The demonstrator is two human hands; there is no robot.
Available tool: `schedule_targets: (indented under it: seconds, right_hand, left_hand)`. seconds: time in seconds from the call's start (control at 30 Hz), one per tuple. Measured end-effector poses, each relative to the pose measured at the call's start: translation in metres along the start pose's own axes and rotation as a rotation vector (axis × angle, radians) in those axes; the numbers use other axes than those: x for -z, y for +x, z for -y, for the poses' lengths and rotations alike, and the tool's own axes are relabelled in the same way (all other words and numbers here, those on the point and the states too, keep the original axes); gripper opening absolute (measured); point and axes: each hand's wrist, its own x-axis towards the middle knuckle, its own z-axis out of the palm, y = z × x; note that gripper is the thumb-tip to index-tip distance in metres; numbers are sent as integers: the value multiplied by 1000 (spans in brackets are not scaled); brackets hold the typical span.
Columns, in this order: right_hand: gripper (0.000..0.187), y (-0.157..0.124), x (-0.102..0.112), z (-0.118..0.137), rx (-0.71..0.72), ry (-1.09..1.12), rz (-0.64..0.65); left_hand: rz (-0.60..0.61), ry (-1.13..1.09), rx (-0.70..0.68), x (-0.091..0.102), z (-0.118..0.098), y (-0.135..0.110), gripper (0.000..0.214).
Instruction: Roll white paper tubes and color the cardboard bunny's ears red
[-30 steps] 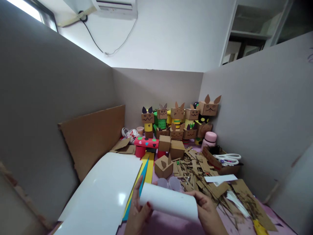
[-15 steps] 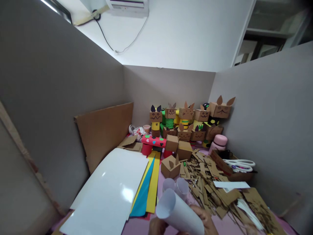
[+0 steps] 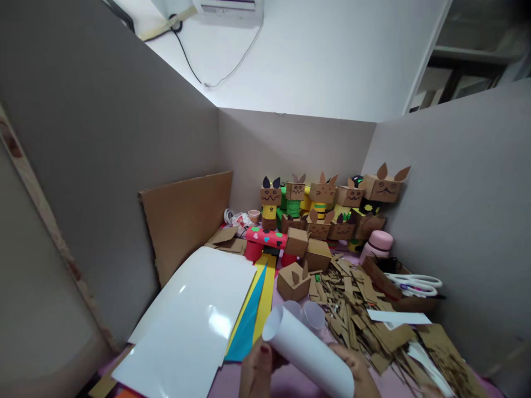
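Both my hands hold a white sheet rolled into a tube at the bottom of the view, its open end pointing up and left. My left hand curls around the tube's left side, fingers closed on it. Wrapped over the tube from the right is my right hand, partly cut off by the frame edge. Two small translucent cups stand just behind the tube on the pink table.
A large white sheet lies left over yellow and blue paper. Cardboard scraps pile up on the right, scissors rest on a box. Cardboard box figures stand at the back. A cardboard panel leans on the left wall.
The tube has turned from lying crosswise to pointing its open end up and left. The view shifted left and up, so my hands sit lower in the frame.
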Motion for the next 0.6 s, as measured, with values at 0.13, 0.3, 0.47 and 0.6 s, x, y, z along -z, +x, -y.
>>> schedule_targets:
  seconds: [0.13,0.3,0.47,0.6]
  right_hand:
    - [8,4,12,13,1,-27,-42]
    - [4,5,28,32,-8,-61,-32]
    - [9,3,36,47,-76,-33,-41]
    - [9,2,37,48,-100,-80,43]
  left_hand:
    - [28,-37,120,2,-24,13,44]
    - [205,114,260,11,-28,25,26]
    - [375,313,313,15,-16,36,3]
    - [346,313,307,13,-10,40,7]
